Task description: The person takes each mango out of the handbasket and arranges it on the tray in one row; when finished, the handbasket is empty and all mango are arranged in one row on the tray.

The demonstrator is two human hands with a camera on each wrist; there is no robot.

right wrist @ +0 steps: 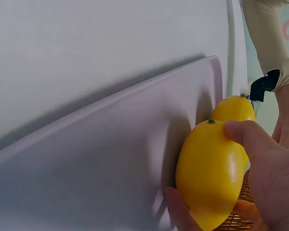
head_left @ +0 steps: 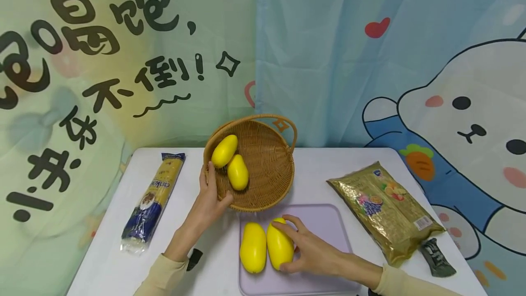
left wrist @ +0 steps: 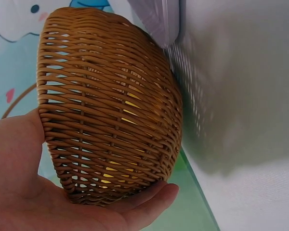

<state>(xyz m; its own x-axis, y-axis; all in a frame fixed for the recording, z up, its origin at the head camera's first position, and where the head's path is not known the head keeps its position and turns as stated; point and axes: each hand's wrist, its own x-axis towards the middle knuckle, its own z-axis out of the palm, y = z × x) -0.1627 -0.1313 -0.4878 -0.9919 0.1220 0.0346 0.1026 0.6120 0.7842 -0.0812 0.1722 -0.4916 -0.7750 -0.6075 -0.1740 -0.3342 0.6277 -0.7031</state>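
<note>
A smooth yellow fruit (head_left: 280, 248), shaped like a mango, is held on the right side of a matching second fruit (head_left: 253, 248), over a pale lilac tray (head_left: 322, 223). It is grasped between the thumb and curled fingers of the right hand (head_left: 314, 250), which is the nearer of the two; whether it is lifted at all cannot be told. Its long axis is pointed roughly away from the person, toward the wicker basket (head_left: 269, 168), which is set just beyond the tray and a little to the left. The basket is tilted so that its mouth is turned toward the person, and its left rim is gripped by the left hand (head_left: 211, 209). Inside, two more yellow fruits (head_left: 238, 172) are gathered at the left (the right side is left bare). On the white worktop (head_left: 213, 264), a blue-and-gold packet (head_left: 153, 202) is seen at the left; at the right, a large gold bag (head_left: 386, 214) and a small dark packet (head_left: 437, 258) are placed.
</note>
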